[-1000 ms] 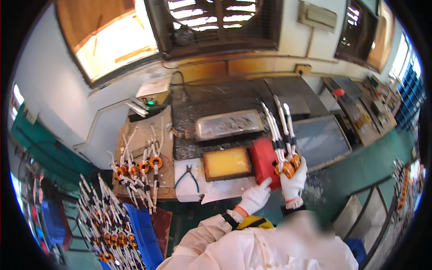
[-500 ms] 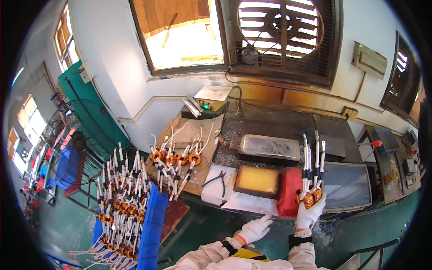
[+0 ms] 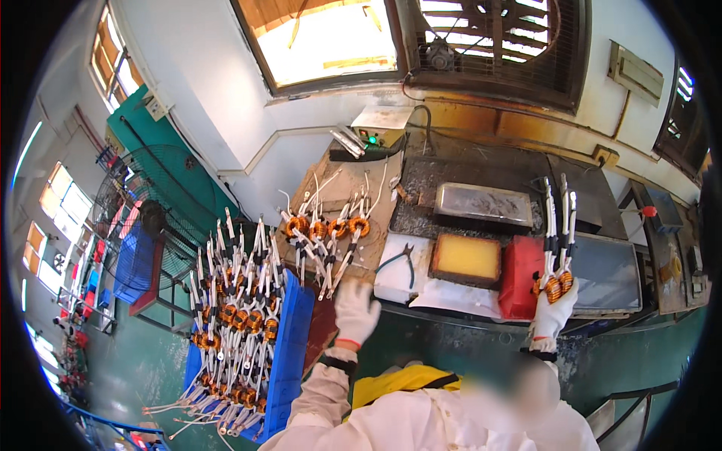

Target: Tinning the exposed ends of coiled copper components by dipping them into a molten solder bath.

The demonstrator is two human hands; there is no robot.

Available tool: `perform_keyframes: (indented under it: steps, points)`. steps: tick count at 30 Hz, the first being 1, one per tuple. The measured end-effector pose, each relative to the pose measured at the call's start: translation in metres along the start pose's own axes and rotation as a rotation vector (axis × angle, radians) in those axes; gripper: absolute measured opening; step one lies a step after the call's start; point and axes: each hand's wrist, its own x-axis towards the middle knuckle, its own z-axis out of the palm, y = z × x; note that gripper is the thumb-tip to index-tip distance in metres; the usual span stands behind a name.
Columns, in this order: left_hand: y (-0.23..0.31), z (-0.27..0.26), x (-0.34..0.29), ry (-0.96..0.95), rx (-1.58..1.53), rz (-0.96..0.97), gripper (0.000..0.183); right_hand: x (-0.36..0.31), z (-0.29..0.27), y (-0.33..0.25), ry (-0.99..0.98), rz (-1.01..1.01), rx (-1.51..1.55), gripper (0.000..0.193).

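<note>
Left hand [image 3: 358,313]: is wearing a white glove [image 3: 354,326], with an orange-red hem [image 3: 347,343] edging the cuff; a black band [image 3: 337,364] is circling the wrist just behind. Right hand [image 3: 555,307]: is wearing a matching white glove [image 3: 548,323], likewise showing orange-red at the cuff, with a second black band [image 3: 539,354] following. Garment [image 3: 421,421]: off-white; its long left sleeve [image 3: 320,395] is wrinkling in loose folds; blurring is hiding part of the right side.

Pliers [image 3: 408,252] on paper [image 3: 392,292] on bench [image 3: 481,161]. L of pliers: board coils [image 3: 338,227], then crate [image 3: 292,353] w/ more coils [image 3: 241,321] in it. R of pliers: filled tray [image 3: 466,256], block [image 3: 522,278], then coils [image 3: 554,289] in R grip [image 3: 553,314]. Behind-R: second tray [image 3: 483,203]. Behind: control box [image 3: 381,132]. Front-L: L grip [image 3: 356,310].
</note>
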Motion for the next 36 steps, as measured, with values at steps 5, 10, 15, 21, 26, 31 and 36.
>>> perform_keyframes:
  steps: [5,10,15,21,26,31,36]
  points:
    - [-0.090,-0.030,0.020,0.339,0.344,-0.174,0.077,-0.001,0.002,0.006,0.017,0.049,-0.058,0.078]
    - [-0.164,-0.036,0.001,0.076,0.300,-0.439,0.077,-0.002,-0.006,-0.008,-0.008,0.075,0.018,0.074]
    - [-0.176,-0.011,-0.035,0.142,0.447,-0.389,0.056,-0.003,-0.012,-0.025,-0.013,0.085,0.009,0.075]
    - [-0.174,0.003,-0.024,0.260,0.553,-0.401,0.043,0.000,-0.011,-0.020,-0.003,0.153,-0.104,0.079]
    - [-0.166,-0.005,-0.016,0.315,0.567,-0.387,0.032,-0.004,-0.006,-0.018,0.019,0.149,-0.116,0.078]
    - [-0.163,-0.007,-0.015,0.322,0.556,-0.423,0.030,-0.006,-0.004,-0.017,0.035,0.080,-0.077,0.075]
    - [-0.159,-0.006,-0.018,0.293,0.526,-0.454,0.036,-0.005,-0.005,-0.007,0.065,0.059,-0.005,0.073]
